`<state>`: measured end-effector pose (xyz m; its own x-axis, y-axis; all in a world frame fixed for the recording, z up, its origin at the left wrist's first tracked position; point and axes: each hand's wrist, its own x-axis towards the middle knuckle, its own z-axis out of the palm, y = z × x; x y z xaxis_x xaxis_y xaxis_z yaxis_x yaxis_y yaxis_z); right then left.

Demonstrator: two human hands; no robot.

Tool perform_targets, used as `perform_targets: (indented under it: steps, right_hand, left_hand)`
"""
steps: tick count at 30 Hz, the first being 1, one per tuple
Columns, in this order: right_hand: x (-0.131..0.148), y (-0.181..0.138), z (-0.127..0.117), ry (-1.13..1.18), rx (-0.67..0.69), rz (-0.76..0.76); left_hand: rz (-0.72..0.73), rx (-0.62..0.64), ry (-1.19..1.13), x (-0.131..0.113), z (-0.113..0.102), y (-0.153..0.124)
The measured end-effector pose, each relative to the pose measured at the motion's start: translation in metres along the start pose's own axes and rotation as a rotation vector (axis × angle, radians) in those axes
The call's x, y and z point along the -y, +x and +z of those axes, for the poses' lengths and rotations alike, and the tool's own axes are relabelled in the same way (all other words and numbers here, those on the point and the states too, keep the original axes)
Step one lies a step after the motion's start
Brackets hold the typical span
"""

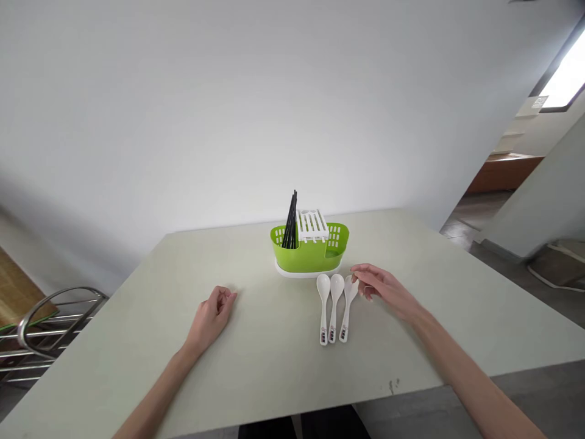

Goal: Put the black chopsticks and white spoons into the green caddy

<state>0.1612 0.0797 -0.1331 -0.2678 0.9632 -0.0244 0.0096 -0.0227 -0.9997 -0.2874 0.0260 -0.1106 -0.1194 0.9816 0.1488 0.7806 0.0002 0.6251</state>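
Three white ceramic spoons lie side by side on the pale table (274, 353), bowls pointing away from me. My right hand (381, 288) reaches to the rightmost spoon (348, 308), fingertips pinching at its bowl. The middle spoon (335, 306) and left spoon (323, 308) lie untouched. Just behind them stands a green cutlery caddy (309, 253) with black chopsticks (290, 222) upright in its left part and a white slotted insert (312, 224) in the middle. My left hand (214, 314) rests on the table to the left, fingers curled loosely, holding nothing.
A metal rack or chair frame (41, 329) stands off the table's left edge. A plain white wall runs behind the table. To the right a doorway opens on a wooden counter (503, 174) and grey floor.
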Motion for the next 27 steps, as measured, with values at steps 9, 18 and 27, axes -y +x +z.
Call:
perform_targets:
  steps: [9, 18, 27]
  right_hand:
    - [-0.011, 0.002, -0.015, -0.585, -0.213, 0.084]
    - [-0.007, 0.011, 0.000, -0.834, -0.114, 0.121]
    - [0.050, -0.004, -0.020, -0.870, -0.134, 0.046]
  left_hand:
    - [0.010, 0.018, 0.012, -0.001, -0.004, -0.006]
    - [0.056, 0.070, 0.049, 0.007, -0.002, -0.008]
    - [0.063, 0.065, 0.035, 0.008, -0.004, -0.012]
